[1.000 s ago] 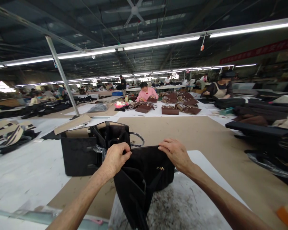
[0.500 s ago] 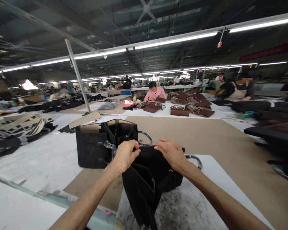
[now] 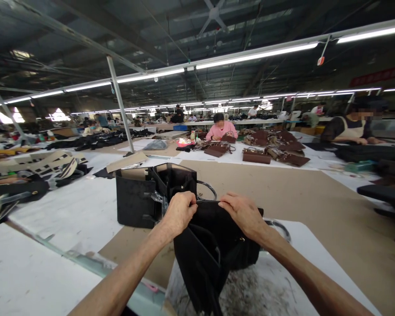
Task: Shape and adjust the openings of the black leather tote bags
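Left hand (image 3: pixel 179 211) and right hand (image 3: pixel 242 213) reach forward, seemingly pinching.

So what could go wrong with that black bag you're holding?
1. The left hand and right hand grip only the top edge of the bag, so it might slip and flop over.
2. A flap hangs low toward the person; it could snag or drag.
3. The other bag stands close behind the left hand; a push might knock it.

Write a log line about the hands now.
left hand: grips black bag rim | right hand: grips same rim | second bag: behind, open
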`<action>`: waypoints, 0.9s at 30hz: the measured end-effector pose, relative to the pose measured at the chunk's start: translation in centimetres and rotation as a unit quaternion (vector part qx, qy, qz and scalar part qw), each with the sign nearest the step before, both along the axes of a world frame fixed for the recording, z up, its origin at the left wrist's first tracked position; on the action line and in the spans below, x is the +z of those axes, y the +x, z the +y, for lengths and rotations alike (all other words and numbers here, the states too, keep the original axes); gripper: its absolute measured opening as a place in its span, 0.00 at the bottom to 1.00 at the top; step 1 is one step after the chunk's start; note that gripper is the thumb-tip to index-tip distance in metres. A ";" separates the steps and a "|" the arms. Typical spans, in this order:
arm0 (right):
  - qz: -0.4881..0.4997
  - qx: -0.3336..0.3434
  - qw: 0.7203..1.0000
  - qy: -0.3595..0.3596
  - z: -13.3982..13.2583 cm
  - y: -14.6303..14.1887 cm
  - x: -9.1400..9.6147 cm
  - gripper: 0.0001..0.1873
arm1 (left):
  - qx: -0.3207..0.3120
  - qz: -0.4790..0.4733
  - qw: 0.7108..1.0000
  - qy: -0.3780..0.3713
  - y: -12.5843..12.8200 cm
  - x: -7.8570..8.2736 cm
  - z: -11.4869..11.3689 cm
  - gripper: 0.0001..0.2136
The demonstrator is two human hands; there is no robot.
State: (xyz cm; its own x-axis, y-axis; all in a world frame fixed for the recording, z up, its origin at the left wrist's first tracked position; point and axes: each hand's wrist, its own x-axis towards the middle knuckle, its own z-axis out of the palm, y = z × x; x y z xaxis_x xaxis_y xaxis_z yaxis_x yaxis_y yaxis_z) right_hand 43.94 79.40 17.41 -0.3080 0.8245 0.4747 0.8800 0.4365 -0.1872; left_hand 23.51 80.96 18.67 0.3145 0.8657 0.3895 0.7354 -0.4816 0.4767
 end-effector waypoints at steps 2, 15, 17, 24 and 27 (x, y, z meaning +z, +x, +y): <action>0.003 0.013 1.000 -0.003 0.1 -0.4 0.2 0.09 | 0.002 -0.002 1.000 0.003 0.1 0.0 -0.1 0.05; -0.056 0.016 0.998 -0.019 1.1 -4.5 0.3 0.09 | 0.050 0.054 0.997 0.031 -1.2 0.7 -1.2 0.14; -0.057 0.020 0.998 -0.021 1.4 -4.2 0.2 0.09 | 0.095 0.068 0.993 -0.007 -2.1 0.9 -1.7 0.22; -0.055 0.030 0.998 -0.031 1.9 -3.7 -0.1 0.10 | 0.100 0.008 0.991 -0.092 -4.5 0.1 -1.7 0.17; -0.050 0.030 0.998 -0.038 2.1 -3.6 0.0 0.10 | 0.079 -0.021 0.994 -0.066 -4.9 -0.5 -1.4 0.16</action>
